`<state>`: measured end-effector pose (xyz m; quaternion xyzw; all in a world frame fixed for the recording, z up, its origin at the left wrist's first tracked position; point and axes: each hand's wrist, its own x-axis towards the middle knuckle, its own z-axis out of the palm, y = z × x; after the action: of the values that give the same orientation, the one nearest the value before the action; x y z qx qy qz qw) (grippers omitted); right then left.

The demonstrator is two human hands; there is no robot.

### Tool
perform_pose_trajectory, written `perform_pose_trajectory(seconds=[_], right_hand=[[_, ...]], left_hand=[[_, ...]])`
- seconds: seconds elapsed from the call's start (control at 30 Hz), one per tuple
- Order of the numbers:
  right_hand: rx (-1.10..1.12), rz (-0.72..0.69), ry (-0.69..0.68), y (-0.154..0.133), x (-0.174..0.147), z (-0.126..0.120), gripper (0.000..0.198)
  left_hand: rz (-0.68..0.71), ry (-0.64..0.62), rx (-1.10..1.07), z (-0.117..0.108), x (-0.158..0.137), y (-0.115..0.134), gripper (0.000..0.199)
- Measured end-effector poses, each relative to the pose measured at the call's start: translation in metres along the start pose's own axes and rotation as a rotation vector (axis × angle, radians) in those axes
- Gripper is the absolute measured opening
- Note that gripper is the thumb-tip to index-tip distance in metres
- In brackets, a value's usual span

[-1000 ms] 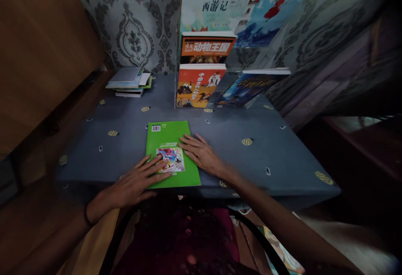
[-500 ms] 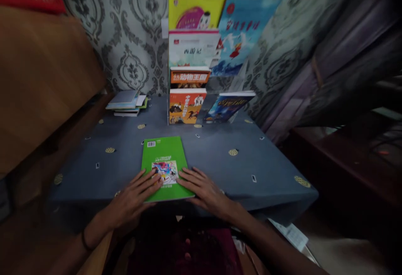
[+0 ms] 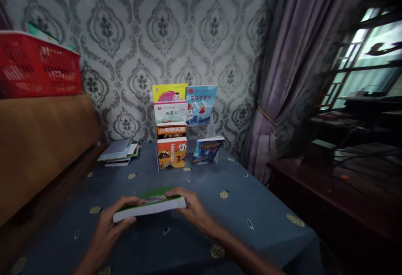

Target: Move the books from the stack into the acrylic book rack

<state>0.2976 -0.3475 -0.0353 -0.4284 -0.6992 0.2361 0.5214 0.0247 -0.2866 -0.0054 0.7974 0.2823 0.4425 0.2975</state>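
Note:
A thick green book (image 3: 150,209) is held above the table, its white page edges turned towards me and its cover tilted away. My left hand (image 3: 113,216) grips its left end, with the thumb below and the fingers over the cover. At the right end, my right hand (image 3: 188,206) has its fingers on top and the rest beside and under the book. Farther back stands a clear display rack with an orange book (image 3: 172,154), a white book (image 3: 171,113), a yellow book (image 3: 169,93), a light blue book (image 3: 201,104) and a dark blue book (image 3: 207,150).
A grey-blue cloth covers the table (image 3: 245,224). Several thin books lie in a stack (image 3: 117,153) at the back left. A red basket (image 3: 40,63) sits on a wooden cabinet (image 3: 47,145) at left. A purple curtain (image 3: 276,78) and a dark red desk (image 3: 329,195) are at right.
Both hands, flat on the green book's cover before, now grip its ends. The book has risen off the table and tilted. My view has lifted towards the wall.

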Motion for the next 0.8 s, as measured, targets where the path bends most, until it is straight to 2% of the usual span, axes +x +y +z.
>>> perform_pose_trajectory(seconds=[0.07,0.23,0.37,0.5,0.7,0.8], right_hand=[[0.029,0.059,0.012,0.008,0.016,0.003,0.028],[0.152,0.116,0.056,0.042,0.043,0.015,0.038],[0.163,0.132,0.068,0.063,0.052,0.022,0.044],[0.163,0.168,0.075,0.078,0.056,0.027,0.045],[0.108,0.235,0.043,0.098,0.055,0.032,0.047],[0.071,0.251,0.029,0.100,0.053,0.032,0.046]], left_hand=[[-0.053,0.084,-0.060,0.003,0.013,-0.005,0.041],[-0.086,0.254,-0.107,0.013,0.041,-0.025,0.044],[-0.242,0.323,-0.161,0.024,0.053,-0.047,0.038],[-0.370,0.300,-0.246,0.033,0.058,-0.065,0.038],[-0.508,0.191,-0.321,0.040,0.057,-0.085,0.042],[-0.530,0.240,-0.332,0.046,0.054,-0.093,0.041]])
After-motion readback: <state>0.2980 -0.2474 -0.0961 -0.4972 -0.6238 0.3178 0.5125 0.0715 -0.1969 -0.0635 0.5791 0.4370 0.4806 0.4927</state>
